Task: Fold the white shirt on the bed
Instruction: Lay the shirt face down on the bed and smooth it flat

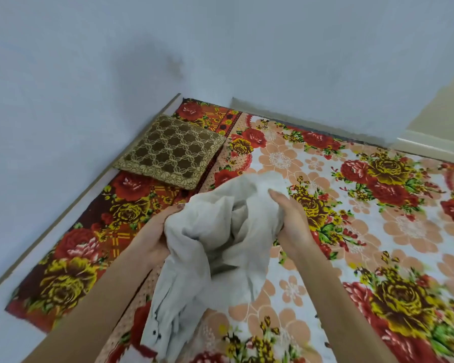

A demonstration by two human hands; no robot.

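The white shirt (212, 239) is a crumpled bundle lifted above the floral bed sheet (378, 231), with a loose part hanging down toward the lower edge of the view. My left hand (155, 231) grips the bundle's left side, its fingers buried under the cloth. On the right side, my right hand (291, 221) holds the shirt with the thumb laid on top and the fingers curled into the fabric. Small dark buttons show on the hanging part.
A brown patterned cushion (171, 150) lies at the bed's far left corner against the pale wall (89, 74). The wall runs along the bed's left and far sides. Open floral sheet spreads to the right.
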